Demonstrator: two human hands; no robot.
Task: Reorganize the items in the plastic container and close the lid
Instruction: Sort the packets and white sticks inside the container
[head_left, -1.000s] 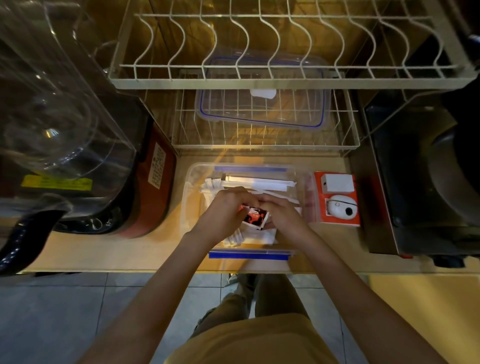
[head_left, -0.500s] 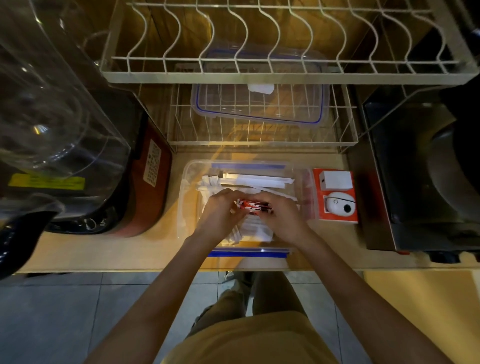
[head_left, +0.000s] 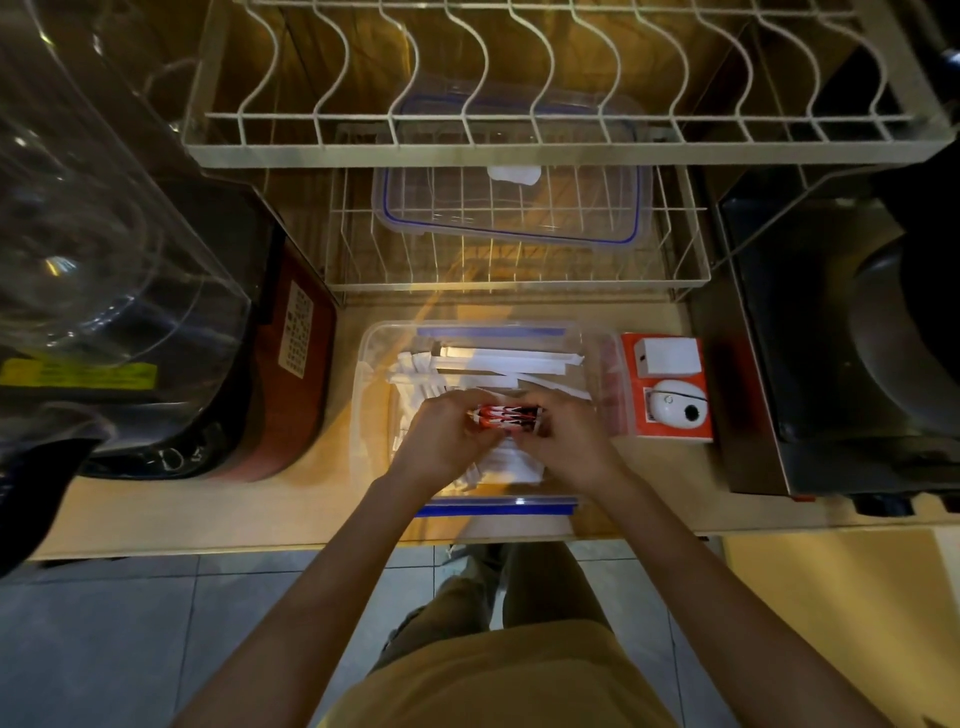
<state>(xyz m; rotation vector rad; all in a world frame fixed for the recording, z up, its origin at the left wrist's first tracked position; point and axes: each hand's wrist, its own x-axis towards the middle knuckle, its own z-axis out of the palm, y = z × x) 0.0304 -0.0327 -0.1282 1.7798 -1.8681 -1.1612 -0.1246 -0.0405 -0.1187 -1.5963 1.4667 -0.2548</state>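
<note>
A clear plastic container (head_left: 371, 364) with blue clips stands open on the counter, holding white paper-wrapped sticks (head_left: 509, 364) and white packets. Over its middle, my left hand (head_left: 441, 441) and my right hand (head_left: 569, 441) together pinch a small stack of red sachets (head_left: 506, 415), held level between the fingertips. The container's clear lid (head_left: 511, 208) with a blue seal lies in the lower wire rack behind the container.
An orange box (head_left: 667, 389) showing a white device stands right of the container. A red and black appliance (head_left: 296, 374) with a clear dome is at the left, a dark metal appliance (head_left: 831, 338) at the right. A wire dish rack (head_left: 519, 145) overhangs the back.
The red sachets have turned from flat-facing to edge-on, gathered into a level stack between both hands. Hands stayed over the container's middle.
</note>
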